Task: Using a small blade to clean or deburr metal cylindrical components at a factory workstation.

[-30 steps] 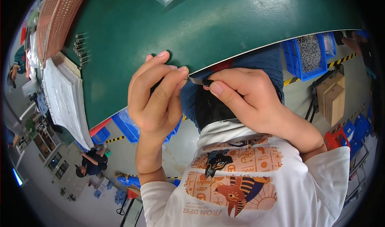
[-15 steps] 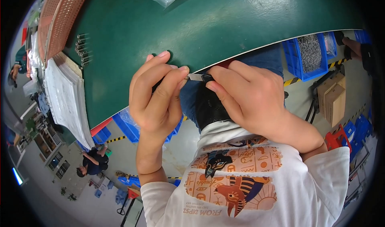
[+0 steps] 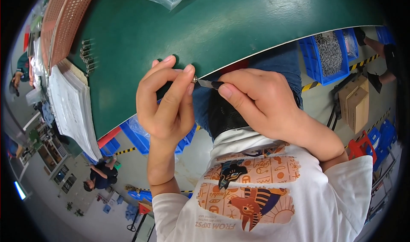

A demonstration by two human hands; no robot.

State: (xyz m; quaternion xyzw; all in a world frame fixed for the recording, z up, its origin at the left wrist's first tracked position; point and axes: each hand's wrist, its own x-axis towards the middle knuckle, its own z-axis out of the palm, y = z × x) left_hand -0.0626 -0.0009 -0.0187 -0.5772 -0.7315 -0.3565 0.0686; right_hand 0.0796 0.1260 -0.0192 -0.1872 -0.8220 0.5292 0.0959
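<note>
Your L hand (image 3: 164, 101) pinches a small metal part (image 3: 195, 79) at near edge of green table (image 3: 256, 24); your R hand (image 3: 265, 103) grips a dark-handled blade (image 3: 206, 84) w/ tip at the part, prob. choked up for control. Metal pcs (image 3: 88, 61) lie toward table's L, prob. clear of work.

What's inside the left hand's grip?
A small metal part pokes from the left hand, at the tip of the black-handled blade. The fingers cover the rest; its full shape can't be seen.
</note>
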